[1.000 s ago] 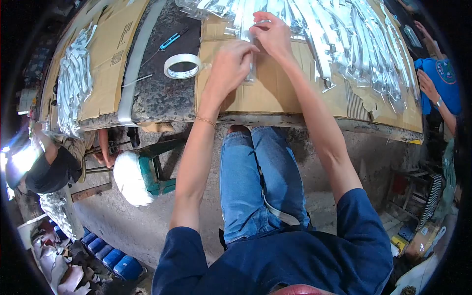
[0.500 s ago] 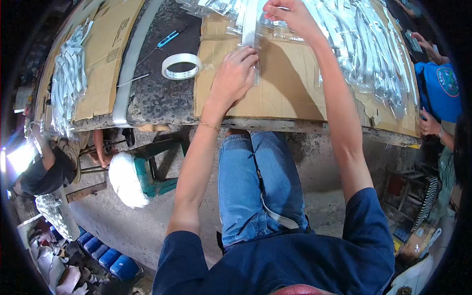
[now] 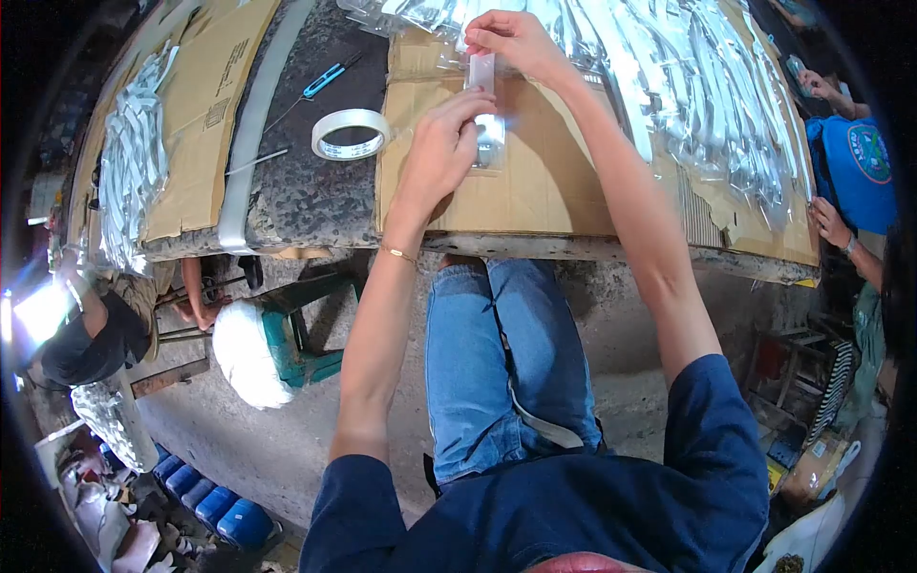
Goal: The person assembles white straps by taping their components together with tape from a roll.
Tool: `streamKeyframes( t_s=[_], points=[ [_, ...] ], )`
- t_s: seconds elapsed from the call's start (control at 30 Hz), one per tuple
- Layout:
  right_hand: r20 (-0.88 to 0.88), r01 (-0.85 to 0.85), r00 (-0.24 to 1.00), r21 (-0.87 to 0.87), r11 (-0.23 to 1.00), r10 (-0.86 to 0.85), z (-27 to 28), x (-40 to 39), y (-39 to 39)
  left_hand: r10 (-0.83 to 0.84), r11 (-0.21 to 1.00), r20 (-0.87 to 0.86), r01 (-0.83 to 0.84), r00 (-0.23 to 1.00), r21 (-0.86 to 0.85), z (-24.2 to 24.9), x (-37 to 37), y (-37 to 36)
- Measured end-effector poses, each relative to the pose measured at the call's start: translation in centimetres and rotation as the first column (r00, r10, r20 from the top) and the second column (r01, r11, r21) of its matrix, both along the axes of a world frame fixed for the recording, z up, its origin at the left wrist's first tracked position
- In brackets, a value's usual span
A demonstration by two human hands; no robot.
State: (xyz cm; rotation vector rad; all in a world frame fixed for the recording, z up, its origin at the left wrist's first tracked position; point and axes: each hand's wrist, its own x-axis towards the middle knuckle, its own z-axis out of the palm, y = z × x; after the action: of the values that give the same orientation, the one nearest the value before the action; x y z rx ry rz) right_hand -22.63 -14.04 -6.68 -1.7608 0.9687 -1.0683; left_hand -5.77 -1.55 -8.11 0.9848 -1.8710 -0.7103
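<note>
A flat, shiny strip in a clear plastic sleeve (image 3: 490, 143) lies lengthwise on the cardboard in front of me. My left hand (image 3: 447, 145) is closed at its left side, fingers bent over the sleeve's middle. At the far end, my right hand (image 3: 521, 45) pinches the whitish upper part (image 3: 481, 71) between thumb and fingertips. To the left of my left hand, a roll of clear tape (image 3: 350, 135) lies flat on the dark tabletop. Small blue thread snips (image 3: 325, 81) rest behind the roll.
A large heap of similar bagged strips (image 3: 683, 81) covers the right and back of the cardboard sheet (image 3: 554, 196). Another pile (image 3: 134, 158) lies far left. Other people work at both sides, including a hand (image 3: 829, 222) on the right edge. A stool (image 3: 287, 334) stands below.
My right hand has moved left and slightly nearer, in line with the sleeve. My left hand has shifted a little left, and more of the sleeve's near end shows.
</note>
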Motion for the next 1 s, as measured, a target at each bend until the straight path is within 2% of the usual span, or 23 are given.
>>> streamKeyframes(
  t_s=[0.03,0.07,0.13,0.2,0.23,0.27,0.33,0.5,0.57,0.6,0.63,0.67,0.7,0.73,0.8,0.83,0.87,0.93,1.0],
  points=[
    [0.032,-0.002,0.999,-0.004,1.0,0.003,0.0,0.0,0.2,0.038,0.988,0.095,-0.023,0.995,-0.15,0.3,-0.1,0.0],
    [0.063,-0.005,0.998,-0.008,1.0,0.006,0.0,0.0,0.3,0.035,0.989,0.096,-0.021,0.995,-0.149,0.7,-0.2,-0.3],
    [0.02,0.005,1.0,-0.022,1.0,-0.005,0.1,-0.2,0.4,0.08,0.955,0.261,0.001,0.962,-0.298,2.1,-0.6,-0.5],
    [-0.022,0.013,1.0,-0.043,0.999,-0.014,0.0,-0.1,0.3,0.112,0.943,0.296,-0.007,0.949,-0.333,1.0,-1.2,-1.7],
    [0.039,-0.048,0.998,0.012,0.999,0.047,-0.3,-0.2,-0.1,0.145,0.928,0.327,-0.014,0.934,-0.372,0.3,-1.4,-2.2],
    [0.103,-0.11,0.989,0.062,0.992,0.103,-0.6,-0.3,-0.4,0.146,0.927,0.327,-0.013,0.934,-0.376,-0.4,-1.2,-2.1],
    [0.07,-0.104,0.992,0.053,0.993,0.1,-0.4,-0.3,-0.5,0.206,0.932,0.364,-0.069,0.908,-0.357,-0.8,-1.1,-2.1],
    [0.056,-0.097,0.994,0.077,0.992,0.093,-0.6,-0.3,-0.7,0.19,0.954,0.374,-0.081,0.908,-0.287,-1.3,-0.9,-2.2],
    [0.164,0.099,0.98,0.111,0.989,-0.116,-0.1,-0.5,-0.1,0.212,0.95,0.363,-0.103,0.908,-0.296,-1.3,-0.7,-2.4],
    [0.166,0.098,0.979,0.111,0.989,-0.116,0.0,-0.9,0.3,0.178,0.969,0.351,-0.101,0.919,-0.227,-1.3,-0.6,-2.4],
    [0.265,0.116,0.955,0.071,0.991,-0.131,0.2,-1.5,0.7,0.145,0.983,0.335,-0.097,0.931,-0.156,-1.2,-0.6,-2.3],
    [0.36,0.139,0.922,0.032,0.99,-0.141,0.3,-2.0,1.2,0.143,0.983,0.332,-0.096,0.932,-0.155,-1.2,-0.6,-2.3],
    [0.296,0.261,0.908,0.157,0.953,-0.297,1.4,-1.9,2.9,0.152,0.978,0.32,-0.094,0.935,-0.188,-1.2,-0.6,-2.4],
    [0.293,0.264,0.908,0.156,0.952,-0.299,1.2,-2.2,3.6,0.16,0.971,0.309,-0.093,0.938,-0.22,-1.2,-0.6,-2.3],
    [-0.016,0.262,0.964,-0.15,0.953,-0.267,0.3,-2.8,4.9,0.181,0.965,0.315,-0.106,0.932,-0.242,-1.1,-0.6,-2.1],
    [-0.072,0.284,0.954,-0.077,0.956,-0.29,-0.3,-2.9,5.5,0.208,0.955,0.319,-0.123,0.924,-0.269,-1.0,-0.6,-2.1],
    [-0.07,0.284,0.955,-0.077,0.956,-0.289,-0.9,-3.1,6.2,0.209,0.955,0.321,-0.123,0.924,-0.27,-0.9,-0.6,-2.0],
    [-0.237,0.365,0.884,-0.19,0.912,-0.403,-1.2,-3.1,8.1,0.191,0.97,0.26,-0.142,0.946,-0.195,-0.8,-0.7,-1.9],
    [-0.238,0.346,0.885,-0.236,0.908,-0.4,-1.7,-3.0,9.1,0.178,0.976,0.252,-0.137,0.951,-0.17,-1.0,-0.6,-2.0]
  ],
)
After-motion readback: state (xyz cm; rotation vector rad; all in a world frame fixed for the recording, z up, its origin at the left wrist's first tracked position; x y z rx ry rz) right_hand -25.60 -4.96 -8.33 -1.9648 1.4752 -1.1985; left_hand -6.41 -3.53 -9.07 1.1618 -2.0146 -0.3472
